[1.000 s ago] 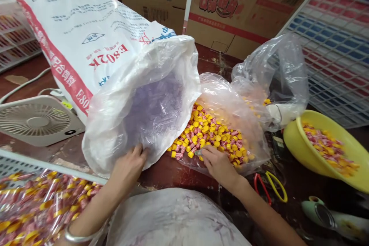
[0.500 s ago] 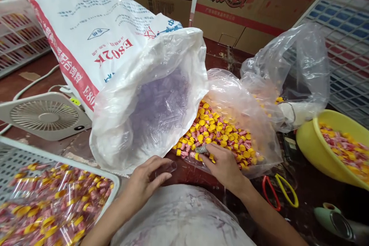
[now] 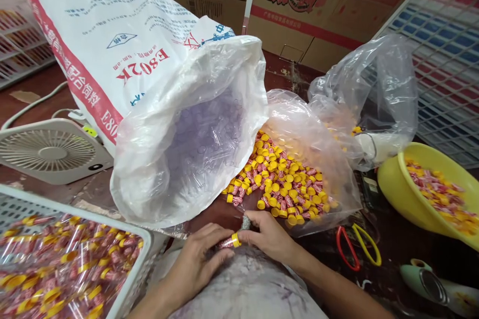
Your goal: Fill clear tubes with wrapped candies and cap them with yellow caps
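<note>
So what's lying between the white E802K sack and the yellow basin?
In the head view, a clear plastic bag with yellow-capped pieces at its mouth, then a small dark object beside the basin.

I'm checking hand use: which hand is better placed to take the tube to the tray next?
Left, probably: the left hand holds the tube and is nearer the tray. The right hand is farther off.
</note>
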A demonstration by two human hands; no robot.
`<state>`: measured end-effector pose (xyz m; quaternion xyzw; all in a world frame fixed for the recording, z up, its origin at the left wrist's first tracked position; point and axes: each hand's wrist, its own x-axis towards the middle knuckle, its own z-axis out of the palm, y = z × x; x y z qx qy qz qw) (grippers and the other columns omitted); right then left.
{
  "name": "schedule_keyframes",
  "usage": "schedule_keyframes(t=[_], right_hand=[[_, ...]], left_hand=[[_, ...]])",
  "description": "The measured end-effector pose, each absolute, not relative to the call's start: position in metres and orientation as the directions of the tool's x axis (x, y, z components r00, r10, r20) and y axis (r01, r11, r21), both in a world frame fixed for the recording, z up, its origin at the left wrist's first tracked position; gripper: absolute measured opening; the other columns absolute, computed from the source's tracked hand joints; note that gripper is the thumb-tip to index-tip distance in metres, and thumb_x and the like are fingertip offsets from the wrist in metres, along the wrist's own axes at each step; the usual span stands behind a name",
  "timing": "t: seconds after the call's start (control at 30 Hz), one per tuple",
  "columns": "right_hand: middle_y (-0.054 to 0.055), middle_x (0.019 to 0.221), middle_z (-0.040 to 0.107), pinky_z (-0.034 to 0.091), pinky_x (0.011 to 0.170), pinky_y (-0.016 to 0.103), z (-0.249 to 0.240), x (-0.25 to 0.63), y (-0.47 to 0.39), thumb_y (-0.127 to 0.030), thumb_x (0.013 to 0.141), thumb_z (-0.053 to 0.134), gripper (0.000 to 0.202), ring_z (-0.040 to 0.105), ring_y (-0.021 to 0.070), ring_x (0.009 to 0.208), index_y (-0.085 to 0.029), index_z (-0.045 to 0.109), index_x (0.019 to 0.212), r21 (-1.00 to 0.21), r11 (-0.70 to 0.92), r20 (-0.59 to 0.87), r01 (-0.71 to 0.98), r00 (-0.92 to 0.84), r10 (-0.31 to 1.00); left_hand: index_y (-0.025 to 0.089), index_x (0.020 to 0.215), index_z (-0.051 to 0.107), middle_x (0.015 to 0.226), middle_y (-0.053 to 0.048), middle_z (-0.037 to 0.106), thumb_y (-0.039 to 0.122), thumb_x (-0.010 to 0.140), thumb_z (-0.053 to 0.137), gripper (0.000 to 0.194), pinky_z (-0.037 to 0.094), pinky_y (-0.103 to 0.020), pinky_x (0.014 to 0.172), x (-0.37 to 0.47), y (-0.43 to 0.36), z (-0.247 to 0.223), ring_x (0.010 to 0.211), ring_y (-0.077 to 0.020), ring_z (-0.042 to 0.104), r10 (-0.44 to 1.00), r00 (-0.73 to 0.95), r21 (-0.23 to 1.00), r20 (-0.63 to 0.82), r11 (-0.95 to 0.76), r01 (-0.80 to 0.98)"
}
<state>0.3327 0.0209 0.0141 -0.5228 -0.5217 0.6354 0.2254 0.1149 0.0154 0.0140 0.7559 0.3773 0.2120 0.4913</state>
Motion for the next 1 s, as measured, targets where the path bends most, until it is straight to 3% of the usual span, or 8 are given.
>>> schedule_keyframes(t=[0.17, 0.33, 0.5, 0.57, 0.63, 0.73, 0.83, 1.0], right_hand=[[-0.002, 0.069, 0.065, 0.041, 0.059, 0.022, 0.02, 0.329, 0.047, -0.033, 0.082, 0.075, 0.019, 0.059, 0.0134, 0.065, -0.017, 0.065, 0.079, -0.849, -0.159, -0.337, 0.505, -0.282, 0.898], [0.013, 0.09, 0.074, 0.049, 0.071, 0.031, 0.01, 0.298, 0.065, -0.043, 0.096, 0.062, 0.03, 0.07, 0.0262, 0.084, -0.014, 0.067, 0.096, -0.288, 0.133, -0.179, 0.948, -0.19, 0.965], [0.013, 0.102, 0.073, 0.053, 0.074, 0.032, 0.003, 0.295, 0.059, -0.025, 0.094, 0.064, 0.015, 0.071, 0.0277, 0.094, -0.017, 0.066, 0.106, -0.159, 0.209, -0.216, 0.965, -0.241, 0.946], [0.011, 0.101, 0.073, 0.053, 0.075, 0.031, 0.007, 0.31, 0.054, -0.015, 0.092, 0.062, 0.011, 0.071, 0.0255, 0.092, -0.019, 0.066, 0.102, -0.25, 0.182, -0.194, 0.951, -0.234, 0.953], [0.007, 0.095, 0.074, 0.053, 0.076, 0.029, 0.015, 0.326, 0.048, -0.014, 0.091, 0.061, 0.007, 0.071, 0.0217, 0.088, -0.02, 0.063, 0.093, -0.508, 0.099, -0.137, 0.856, -0.194, 0.971], [0.001, 0.08, 0.071, 0.053, 0.066, 0.025, 0.027, 0.341, 0.041, -0.029, 0.091, 0.065, 0.011, 0.068, 0.016, 0.072, -0.02, 0.06, 0.085, -0.891, -0.099, -0.176, 0.443, -0.137, 0.975], [-0.003, 0.067, 0.064, 0.051, 0.055, 0.023, 0.035, 0.341, 0.037, -0.037, 0.085, 0.07, 0.02, 0.062, 0.0121, 0.057, -0.019, 0.062, 0.083, -0.951, -0.282, -0.305, 0.128, -0.224, 0.926], [-0.004, 0.063, 0.063, 0.047, 0.049, 0.018, 0.033, 0.334, 0.035, -0.035, 0.077, 0.077, 0.023, 0.059, 0.0095, 0.053, -0.017, 0.062, 0.079, -0.907, -0.408, -0.421, 0.106, -0.287, 0.86]], left_hand=[[0.021, 0.105, 0.059, 0.101, -0.003, 0.063, 0.009, 0.088, 0.054, 0.021, 0.052, -0.028, 0.078, 0.09, 0.025, 0.018, 0.088, -0.0175, 0.064, 0.837, 0.526, 0.767, -0.151, -0.237, 0.597], [0.018, 0.119, 0.061, 0.1, -0.009, 0.061, -0.001, 0.083, 0.047, 0.043, 0.052, -0.034, 0.063, 0.068, 0.063, 0.014, 0.082, -0.0252, 0.066, 0.92, 0.352, 0.168, -0.172, -0.324, 0.931], [0.017, 0.12, 0.066, 0.102, -0.014, 0.061, -0.001, 0.09, 0.04, 0.044, 0.054, -0.035, 0.066, 0.077, 0.097, 0.015, 0.093, -0.0293, 0.066, 0.886, 0.447, -0.13, -0.125, -0.461, 0.878], [0.017, 0.113, 0.069, 0.105, -0.014, 0.061, 0.004, 0.092, 0.045, 0.035, 0.054, -0.034, 0.064, 0.078, 0.101, 0.016, 0.094, -0.0289, 0.066, 0.888, 0.451, -0.09, -0.094, -0.458, 0.884], [0.02, 0.112, 0.07, 0.112, -0.014, 0.063, 0.017, 0.095, 0.054, 0.024, 0.055, -0.034, 0.068, 0.077, 0.098, 0.015, 0.099, -0.029, 0.064, 0.876, 0.482, 0.045, -0.022, -0.481, 0.875], [0.023, 0.116, 0.069, 0.113, -0.01, 0.069, 0.032, 0.095, 0.059, 0.024, 0.056, -0.036, 0.077, 0.08, 0.085, 0.015, 0.101, -0.0269, 0.062, 0.797, 0.6, 0.331, 0.07, -0.586, 0.74], [0.022, 0.118, 0.066, 0.104, -0.007, 0.072, 0.033, 0.097, 0.056, 0.026, 0.054, -0.033, 0.08, 0.09, 0.068, 0.018, 0.097, -0.0234, 0.064, 0.726, 0.682, 0.533, 0.087, -0.612, 0.584], [0.025, 0.118, 0.066, 0.105, -0.005, 0.069, 0.034, 0.1, 0.051, 0.025, 0.053, -0.025, 0.072, 0.103, 0.051, 0.03, 0.086, -0.0164, 0.069, 0.713, 0.699, 0.695, 0.047, -0.526, 0.49]])
